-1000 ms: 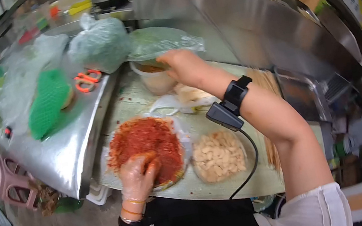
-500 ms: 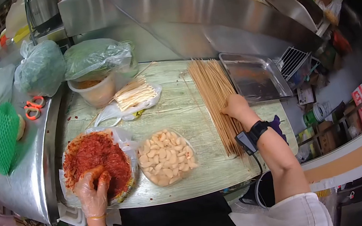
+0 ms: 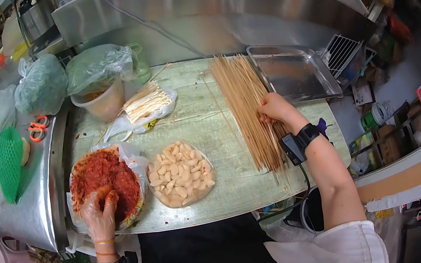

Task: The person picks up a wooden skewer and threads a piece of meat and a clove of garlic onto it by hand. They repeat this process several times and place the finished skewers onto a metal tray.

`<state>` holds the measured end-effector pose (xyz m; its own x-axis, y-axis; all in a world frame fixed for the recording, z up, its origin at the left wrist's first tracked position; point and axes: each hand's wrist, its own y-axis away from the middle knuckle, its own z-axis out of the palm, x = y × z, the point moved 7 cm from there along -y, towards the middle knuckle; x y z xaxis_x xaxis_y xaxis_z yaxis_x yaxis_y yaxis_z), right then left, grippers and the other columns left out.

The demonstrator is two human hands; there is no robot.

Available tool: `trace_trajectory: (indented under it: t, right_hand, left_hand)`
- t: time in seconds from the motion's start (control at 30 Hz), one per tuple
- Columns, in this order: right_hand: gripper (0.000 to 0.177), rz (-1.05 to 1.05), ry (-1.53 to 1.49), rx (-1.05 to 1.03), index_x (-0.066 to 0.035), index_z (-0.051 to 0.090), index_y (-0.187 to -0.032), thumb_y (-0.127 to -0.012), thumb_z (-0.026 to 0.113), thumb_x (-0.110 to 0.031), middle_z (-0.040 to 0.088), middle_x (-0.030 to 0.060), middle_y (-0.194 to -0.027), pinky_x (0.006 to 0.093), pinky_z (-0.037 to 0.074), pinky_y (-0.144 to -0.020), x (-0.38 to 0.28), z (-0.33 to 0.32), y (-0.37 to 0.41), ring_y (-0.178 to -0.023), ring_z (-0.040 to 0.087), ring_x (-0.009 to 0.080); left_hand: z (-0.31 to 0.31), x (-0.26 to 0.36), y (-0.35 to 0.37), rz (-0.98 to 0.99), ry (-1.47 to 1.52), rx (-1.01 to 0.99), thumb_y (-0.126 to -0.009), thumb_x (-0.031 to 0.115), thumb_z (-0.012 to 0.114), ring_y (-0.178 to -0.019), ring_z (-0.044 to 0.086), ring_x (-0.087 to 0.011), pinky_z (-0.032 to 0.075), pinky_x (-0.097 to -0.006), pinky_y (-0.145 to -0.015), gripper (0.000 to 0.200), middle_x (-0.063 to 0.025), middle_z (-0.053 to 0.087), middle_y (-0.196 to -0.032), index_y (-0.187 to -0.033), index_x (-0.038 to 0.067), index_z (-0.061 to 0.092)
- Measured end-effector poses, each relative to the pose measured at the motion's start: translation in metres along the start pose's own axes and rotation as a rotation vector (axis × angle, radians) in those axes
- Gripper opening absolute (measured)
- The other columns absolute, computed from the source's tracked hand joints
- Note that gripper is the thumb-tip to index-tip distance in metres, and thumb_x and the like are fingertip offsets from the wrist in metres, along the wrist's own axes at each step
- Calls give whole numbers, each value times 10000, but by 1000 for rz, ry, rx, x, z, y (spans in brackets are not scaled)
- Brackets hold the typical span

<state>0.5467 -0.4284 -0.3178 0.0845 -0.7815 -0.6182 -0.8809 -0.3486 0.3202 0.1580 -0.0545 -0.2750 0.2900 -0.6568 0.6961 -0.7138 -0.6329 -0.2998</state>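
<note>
My left hand (image 3: 99, 214), in a clear plastic glove smeared red, curls its fingers into a red, chili-coated mixture (image 3: 117, 176) in a bag-lined bowl. Whatever its fingertips hold is hidden. Close beside that bowl, peeled garlic cloves (image 3: 181, 174) fill a clear container. My bare right hand (image 3: 276, 108) is closed in a pinch on the right side of a long bundle of wooden skewers (image 3: 243, 109). An empty-looking metal tray (image 3: 295, 68) lies just beyond the right hand.
Enoki mushrooms (image 3: 147, 105) lie on a plastic bag behind the garlic. A plastic tub (image 3: 101, 103) stands behind, under a bag of greens (image 3: 98, 67). Orange scissors (image 3: 38, 128) rest on the steel counter (image 3: 45, 200) at left. A steel panel (image 3: 172, 42) borders the back.
The view has shifted slightly. My right hand has turned at the wrist and lifted its knuckles over the skewers. My left hand stays in the red mixture, fingers slightly more bent.
</note>
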Motion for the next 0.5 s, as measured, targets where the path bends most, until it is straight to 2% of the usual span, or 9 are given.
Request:
trace_trajectory:
  t: [0.03, 0.1, 0.13, 0.2, 0.23, 0.3, 0.43, 0.5]
  right_hand:
    - [181, -2, -3, -5, 20, 664, -708, -813, 639, -125, 646, 95, -617, 255, 427, -397, 2, 3, 1, -468, 585, 126]
    - [169, -178, 638, 250, 25, 653, -702, -801, 650, -113, 643, 97, -608, 256, 432, -408, -14, 0, 3, -454, 576, 132]
    - [169, -202, 625, 232, 25, 653, -702, -801, 650, -113, 643, 97, -608, 256, 432, -408, -7, 2, -5, -454, 576, 132]
    - [161, -208, 278, 130, 33, 646, -697, -784, 669, -101, 634, 88, -589, 270, 434, -419, 14, 14, -29, -451, 575, 140]
    - [141, -55, 257, 8, 30, 644, -699, -770, 683, -85, 620, 75, -567, 272, 427, -420, -10, 11, -9, -460, 578, 134]
    - [195, -91, 157, -14, 17, 621, -657, -795, 663, -114, 601, 66, -540, 270, 411, -409, -3, 8, -16, -446, 554, 123]
    - [249, -106, 206, -18, -15, 589, -632, -848, 602, -139, 600, 51, -558, 251, 387, -399, -20, -24, 9, -427, 518, 102]
    - [239, -138, -188, -179, -39, 578, -703, -903, 545, -164, 608, 34, -606, 213, 374, -398, -33, -33, 26, -428, 494, 76]
  left_hand:
    - [1, 0, 0, -1, -5, 0, -770, 55, 676, -719, 643, -250, 488, -331, -675, 143, -147, 670, -801, -895, -14, 670]
    - [0, 7, 0, 101, -1, 32, -766, 49, 674, -734, 643, -252, 488, -329, -680, 146, -150, 670, -820, -902, -4, 673]
    - [-1, 9, 0, 149, -67, 38, -768, 54, 671, -751, 642, -253, 489, -333, -695, 148, -151, 668, -829, -907, 4, 674]
    - [-5, 6, 3, 170, -155, 41, -780, 70, 653, -796, 637, -254, 486, -352, -732, 152, -151, 662, -842, -922, 19, 675]
    - [-1, -4, 2, 26, 23, -5, -787, 79, 645, -798, 635, -251, 484, -351, -738, 152, -146, 661, -841, -925, 22, 675]
    - [-3, -1, 1, 119, -78, 25, -782, 64, 644, -775, 635, -246, 483, -338, -719, 148, -143, 662, -823, -918, 15, 675]
    - [1, -1, 0, 72, 47, -14, -792, 42, 637, -743, 631, -218, 483, -325, -701, 140, -121, 667, -811, -917, -7, 673]
    - [3, -7, 1, 37, 97, -11, -790, 29, 633, -735, 630, -205, 483, -312, -690, 146, -123, 666, -818, -925, -8, 674]
